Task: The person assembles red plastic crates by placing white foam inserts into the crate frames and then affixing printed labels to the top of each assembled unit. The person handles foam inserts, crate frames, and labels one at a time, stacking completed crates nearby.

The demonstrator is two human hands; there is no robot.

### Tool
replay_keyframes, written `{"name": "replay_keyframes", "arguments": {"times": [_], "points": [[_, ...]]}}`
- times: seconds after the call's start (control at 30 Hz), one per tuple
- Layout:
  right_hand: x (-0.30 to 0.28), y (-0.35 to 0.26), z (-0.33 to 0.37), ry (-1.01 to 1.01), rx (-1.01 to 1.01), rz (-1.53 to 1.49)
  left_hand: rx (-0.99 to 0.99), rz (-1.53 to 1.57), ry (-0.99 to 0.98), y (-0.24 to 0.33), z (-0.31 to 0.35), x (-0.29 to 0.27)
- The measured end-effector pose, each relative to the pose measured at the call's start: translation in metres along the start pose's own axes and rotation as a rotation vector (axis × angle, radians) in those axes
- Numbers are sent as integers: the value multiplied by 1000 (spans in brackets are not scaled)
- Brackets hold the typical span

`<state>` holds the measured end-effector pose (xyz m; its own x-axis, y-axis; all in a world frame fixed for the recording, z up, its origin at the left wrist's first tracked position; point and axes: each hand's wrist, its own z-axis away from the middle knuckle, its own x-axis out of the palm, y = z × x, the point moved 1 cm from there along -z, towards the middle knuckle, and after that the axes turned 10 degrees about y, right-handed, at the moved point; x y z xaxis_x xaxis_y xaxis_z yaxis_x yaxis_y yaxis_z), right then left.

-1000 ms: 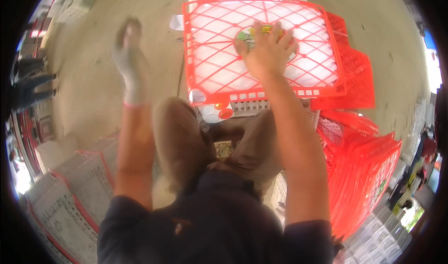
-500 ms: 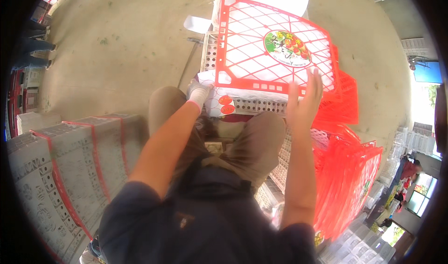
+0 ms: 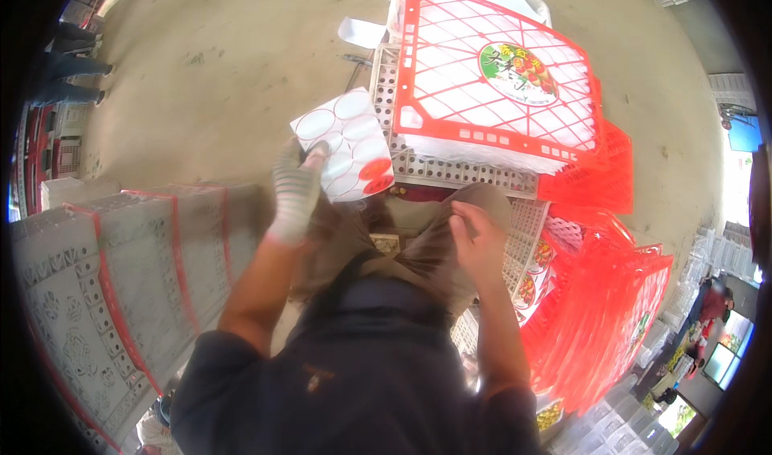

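Note:
My left hand [image 3: 296,185], in a striped glove with bare fingertips, grips a white sticker sheet [image 3: 342,145] by its left edge, thumb on top. Two red oval stickers [image 3: 375,177] sit at the sheet's lower right; its other ovals look pale and blank. My bare right hand [image 3: 480,250] hovers over my right thigh, fingers loosely bent and slightly apart, with nothing visible in them. Ahead lies a red plastic lattice lid [image 3: 503,139] bearing a round fruit label [image 3: 519,73]. Beneath it are white sheets, on an off-white perforated crate [image 3: 466,173].
Another red lattice panel [image 3: 611,165] leans at the pile's right side. Many red lids [image 3: 587,318] stand bundled by my right arm. Grey crates bound with red straps [image 3: 137,270] are stacked at left. A loose white paper [image 3: 362,32] is beside the pile.
My left hand has drawn the sticker sheet away from the lid, left and nearer me, exposing more of it. My right hand has come back from the lid to above my thigh.

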<state>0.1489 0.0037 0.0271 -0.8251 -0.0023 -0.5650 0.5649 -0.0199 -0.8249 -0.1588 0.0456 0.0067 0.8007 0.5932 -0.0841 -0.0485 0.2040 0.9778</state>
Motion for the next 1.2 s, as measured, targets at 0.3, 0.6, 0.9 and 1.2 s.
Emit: {"name": "replay_keyframes", "arguments": {"times": [0.3,0.6,0.9,1.2], "points": [[37,-49,-27,-106,395,-640,-234,265,-434,52,36,-8],[1,-49,-27,310,448,-796,-399,526,-688,29,124,48],[-14,-60,-21,307,-508,3,-252,257,-314,35,128,59],[-14,-58,-15,223,-415,-160,-113,163,-365,54,132,61]]}}
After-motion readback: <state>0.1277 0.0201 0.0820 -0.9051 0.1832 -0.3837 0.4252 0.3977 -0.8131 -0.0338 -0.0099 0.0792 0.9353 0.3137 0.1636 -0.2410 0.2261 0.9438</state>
